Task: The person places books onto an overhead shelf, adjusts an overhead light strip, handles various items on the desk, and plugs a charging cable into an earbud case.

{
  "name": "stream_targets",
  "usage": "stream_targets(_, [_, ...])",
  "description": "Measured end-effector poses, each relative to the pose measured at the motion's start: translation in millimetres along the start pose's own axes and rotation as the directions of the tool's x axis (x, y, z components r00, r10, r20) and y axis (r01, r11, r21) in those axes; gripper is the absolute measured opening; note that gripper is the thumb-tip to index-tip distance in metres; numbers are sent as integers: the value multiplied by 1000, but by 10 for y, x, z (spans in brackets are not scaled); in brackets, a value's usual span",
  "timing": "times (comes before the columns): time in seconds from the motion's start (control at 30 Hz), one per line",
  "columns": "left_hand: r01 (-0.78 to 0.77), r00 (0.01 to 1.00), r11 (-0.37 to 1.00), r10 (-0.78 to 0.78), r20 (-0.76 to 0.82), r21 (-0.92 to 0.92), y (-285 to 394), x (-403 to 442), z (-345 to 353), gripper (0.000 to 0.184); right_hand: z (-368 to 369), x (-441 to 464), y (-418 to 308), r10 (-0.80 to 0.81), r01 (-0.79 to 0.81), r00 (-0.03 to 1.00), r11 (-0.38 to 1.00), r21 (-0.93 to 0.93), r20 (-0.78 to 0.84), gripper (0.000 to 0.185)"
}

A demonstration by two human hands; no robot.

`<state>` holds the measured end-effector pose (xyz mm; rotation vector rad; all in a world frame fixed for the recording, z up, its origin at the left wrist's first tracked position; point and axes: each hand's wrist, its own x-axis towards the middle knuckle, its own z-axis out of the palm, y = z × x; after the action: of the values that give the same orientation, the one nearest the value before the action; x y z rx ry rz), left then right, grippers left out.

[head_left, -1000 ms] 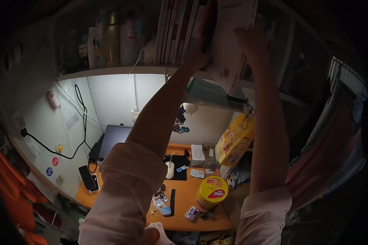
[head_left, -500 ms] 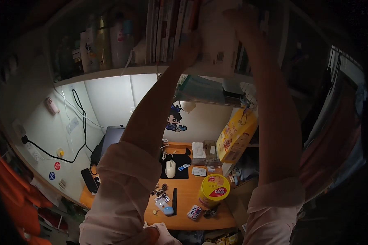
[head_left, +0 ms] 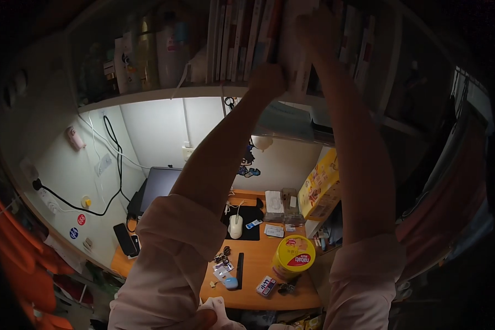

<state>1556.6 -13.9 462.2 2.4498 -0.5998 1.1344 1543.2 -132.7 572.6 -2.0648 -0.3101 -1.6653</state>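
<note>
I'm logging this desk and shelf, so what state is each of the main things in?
Pale item, upright among books
Left hand, at it, grip unclear
Right hand, at it, grip unclear
Screen, dark
Black plug, plugged in
Mouse, on mat
Yellow tub, upright, lidded

books [head_left: 239, 44] on shelf [head_left: 148, 94] | bottles [head_left: 170, 52] left of books | mouse [head_left: 235, 226] on pad [head_left: 251, 214]

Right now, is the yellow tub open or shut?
Shut: the tub has its yellow lid on, covering the whole top.
</note>
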Motion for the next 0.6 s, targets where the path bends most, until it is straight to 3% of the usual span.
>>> stream_targets(0.07, [25, 999, 1000, -25, -47, 12, 39, -131, -17, 18, 65, -23, -63, 1, -1, 1000, 1000, 6, 5, 44])
stream_targets(0.13, [-4, 964, 993, -28, -265, -119, 17, -223, 35, 19, 201, -102, -116, 11, -4, 997, 996, 87, -79, 41])
stream_targets(0.17, [-5, 963, 994, -25, -269, -111, -39, -219, 68, 19, 274, -143, -141, 17, -2, 992, 992, 126, -123, 40])
stream_targets(0.23, [-108, 865, 994, 85, -495, -18, -169, -275, 162, 23, 418, -272, -176, 40, -1, 981, 980, 201, -190, 37])
stream_targets(0.27, [-105, 863, 994, 87, -498, -9, -220, -360, 76, 23, 472, -281, -210, 39, 2, 981, 977, 211, -191, 37])
stream_targets(0.33, [-300, 840, 867, 438, -320, 399, -348, -686, -138, 34, 581, -376, -230, -94, 75, 951, 994, -75, -295, 38])
stream_targets(0.37, [-303, 843, 863, 440, -309, 403, -448, -716, -139, 34, 628, -426, -231, -167, 95, 929, 970, -222, -330, 39])
stream_targets(0.43, [-348, 880, 816, 454, -140, 462, -581, -777, -109, 44, 682, -525, -221, -327, 115, 877, 855, -506, -353, 40])
stream_targets(0.53, [-300, 926, 875, 363, -104, 380, -539, -765, -89, 50, 603, -629, -169, -405, 115, 836, 789, -604, -370, 42])
stream_targets(0.6, [-317, 915, 861, 388, -112, 399, -543, -754, -146, 50, 679, -650, -107, -418, 116, 843, 756, -644, -339, 43])
